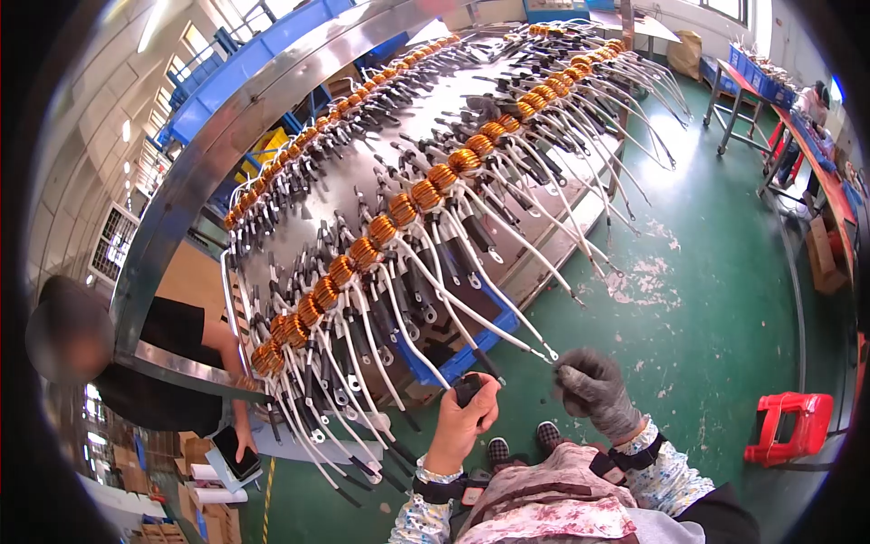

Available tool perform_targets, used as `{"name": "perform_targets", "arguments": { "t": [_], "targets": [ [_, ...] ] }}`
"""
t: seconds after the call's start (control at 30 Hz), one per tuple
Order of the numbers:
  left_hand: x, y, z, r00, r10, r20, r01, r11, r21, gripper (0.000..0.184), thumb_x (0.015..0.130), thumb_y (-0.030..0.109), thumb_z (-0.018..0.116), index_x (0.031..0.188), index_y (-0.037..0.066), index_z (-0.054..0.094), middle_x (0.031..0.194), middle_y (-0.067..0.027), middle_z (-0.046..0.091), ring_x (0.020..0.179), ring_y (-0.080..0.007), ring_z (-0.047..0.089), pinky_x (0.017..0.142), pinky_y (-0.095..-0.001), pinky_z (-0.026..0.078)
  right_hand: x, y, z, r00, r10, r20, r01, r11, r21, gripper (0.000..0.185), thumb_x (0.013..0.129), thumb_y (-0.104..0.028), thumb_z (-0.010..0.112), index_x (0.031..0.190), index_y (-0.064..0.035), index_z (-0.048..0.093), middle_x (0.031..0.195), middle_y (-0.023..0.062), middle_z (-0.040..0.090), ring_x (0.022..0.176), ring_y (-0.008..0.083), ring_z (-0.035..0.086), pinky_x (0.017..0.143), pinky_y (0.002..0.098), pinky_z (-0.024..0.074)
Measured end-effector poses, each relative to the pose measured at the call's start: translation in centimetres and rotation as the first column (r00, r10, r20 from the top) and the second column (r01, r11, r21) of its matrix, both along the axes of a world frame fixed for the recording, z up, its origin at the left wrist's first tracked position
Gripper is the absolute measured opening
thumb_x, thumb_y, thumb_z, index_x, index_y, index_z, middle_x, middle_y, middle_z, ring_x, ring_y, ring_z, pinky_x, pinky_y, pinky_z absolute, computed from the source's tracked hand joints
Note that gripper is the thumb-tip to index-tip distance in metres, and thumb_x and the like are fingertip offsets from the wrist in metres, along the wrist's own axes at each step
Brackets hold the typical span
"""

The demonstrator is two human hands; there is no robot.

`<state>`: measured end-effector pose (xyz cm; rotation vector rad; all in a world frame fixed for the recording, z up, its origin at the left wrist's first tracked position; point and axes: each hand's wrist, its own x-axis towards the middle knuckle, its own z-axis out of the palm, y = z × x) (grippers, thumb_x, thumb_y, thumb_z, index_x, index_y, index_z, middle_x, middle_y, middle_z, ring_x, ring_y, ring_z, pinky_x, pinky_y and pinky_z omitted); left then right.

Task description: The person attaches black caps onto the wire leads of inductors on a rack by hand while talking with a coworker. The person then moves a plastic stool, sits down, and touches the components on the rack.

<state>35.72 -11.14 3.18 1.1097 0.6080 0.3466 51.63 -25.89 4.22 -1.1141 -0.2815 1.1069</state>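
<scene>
My left hand (464,419) is closed, its fingers at the lower end of a white cable (410,343). Something black (468,388) covers or sits between those fingertips; I cannot tell which. My right hand (596,397), in a grey glove, has its fingers curled together, and what they hold, if anything, is hidden. Just left of the glove hangs another white cable (480,315) with a metal ring terminal (550,354). Both cables come from a row of copper-wound ring coils (401,209) along the rack edge, among several black-sleeved leads.
A metal rack (399,122) carries a second coil row (313,131) farther back. Below it sits a blue crate (501,328). On the left, a person (172,354) holds a phone (237,458). A red stool (788,428) stands at right; another person (809,109) is by the far bench (820,172).
</scene>
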Motion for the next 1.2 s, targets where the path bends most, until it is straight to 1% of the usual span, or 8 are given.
{"name": "perform_targets", "arguments": {
  "t": [0.23,0.43,0.53,0.57,0.73,0.8,0.93,1.2],
  "targets": [
    [2.1,1.4,0.4,0.999,0.035,0.014,-0.035,0.999,0.005,0.021,0.087,0.022,0.059,0.094,0.003,0.054,0.057,0.0029,0.042,0.045,-0.006,0.039,0.039,-0.0191,0.025,0.3,0.1,-4.7,0.913,0.024,0.407,0.029,0.992,-0.124,0.022,0.091,-0.018,0.049,0.101,-0.003,0.062,0.064,-0.005,0.044,0.053,0.0033,0.035,0.047,0.021,0.0292],
    [3.6,3.3,0.3,0.997,0.013,0.08,-0.008,0.998,-0.059,0.039,0.088,0.032,0.057,0.106,-0.002,0.052,0.059,0.0033,0.042,0.046,-0.0048,0.038,0.039,-0.018,0.025,-1.9,1.1,-2.2,0.717,-0.074,0.693,0.048,0.997,0.057,0.019,0.09,-0.015,0.051,0.099,-0.0012,0.062,0.076,0.0061,0.06,0.065,0.0118,0.052,0.06,0.0271,0.044],
    [3.9,4.4,0.3,0.993,-0.033,0.114,0.036,0.999,-0.024,0.033,0.088,0.035,0.056,0.101,0.004,0.057,0.059,0.0044,0.045,0.047,-0.0037,0.041,0.04,-0.018,0.024,-3.3,1.2,-2.7,0.674,-0.025,0.738,0.019,1.0,0.016,0.019,0.089,-0.014,0.053,0.099,0.0003,0.061,0.084,0.0117,0.063,0.073,0.0152,0.056,0.068,0.0295,0.0463],
    [3.7,4.6,0.2,0.992,-0.028,0.12,0.029,1.0,-0.009,0.031,0.088,0.035,0.055,0.094,0.004,0.059,0.059,0.0037,0.047,0.047,-0.0038,0.04,0.04,-0.0184,0.024,-3.5,0.9,-1.9,0.806,0.071,0.588,-0.016,0.995,-0.099,0.019,0.089,-0.014,0.053,0.098,0.0003,0.061,0.083,0.0098,0.064,0.072,0.0146,0.056,0.066,0.0287,0.0461],
    [2.8,4.9,0.4,0.992,-0.02,0.123,0.02,1.0,-0.002,0.031,0.088,0.034,0.056,0.092,0.004,0.06,0.06,0.0031,0.049,0.046,-0.0038,0.04,0.04,-0.0184,0.024,-4.3,0.4,-0.9,0.856,0.188,0.482,-0.072,0.966,-0.249,0.025,0.091,-0.021,0.05,0.104,-0.0027,0.06,0.077,0.0001,0.056,0.066,0.0055,0.047,0.058,0.0212,0.0408],
    [3.0,4.8,0.5,0.991,-0.029,0.131,0.03,1.0,-0.005,0.031,0.088,0.034,0.056,0.092,0.003,0.06,0.061,0.0029,0.05,0.047,-0.0037,0.04,0.04,-0.0184,0.023,-5.0,0.4,-1.6,0.743,-0.024,0.669,0.029,1.0,0.004,0.027,0.092,-0.023,0.048,0.109,-0.0041,0.057,0.086,0.0011,0.058,0.069,0.0065,0.047,0.061,0.022,0.0411],
    [3.2,4.7,0.4,0.986,-0.037,0.164,0.037,0.999,0.005,0.032,0.088,0.034,0.055,0.096,0.003,0.06,0.064,0.0015,0.053,0.047,-0.0035,0.041,0.04,-0.018,0.023,-4.7,0.2,-1.1,0.836,0.125,0.534,-0.039,0.985,-0.17,0.029,0.094,-0.027,0.044,0.107,-0.0034,0.054,0.093,0.0024,0.058,0.074,0.0096,0.049,0.064,0.0241,0.0426],
    [2.9,5.1,0.3,0.978,-0.028,0.207,0.027,1.0,0.008,0.031,0.089,0.031,0.055,0.099,0.003,0.059,0.068,-0.0016,0.056,0.047,-0.004,0.042,0.039,-0.018,0.023,-5.5,0.3,-0.9,0.825,0.077,0.56,-0.039,0.996,-0.08,0.024,0.095,-0.022,0.042,0.101,-0.0031,0.055,0.082,0.0021,0.056,0.063,0.0071,0.046,0.056,0.0222,0.0407]
  ]
}}
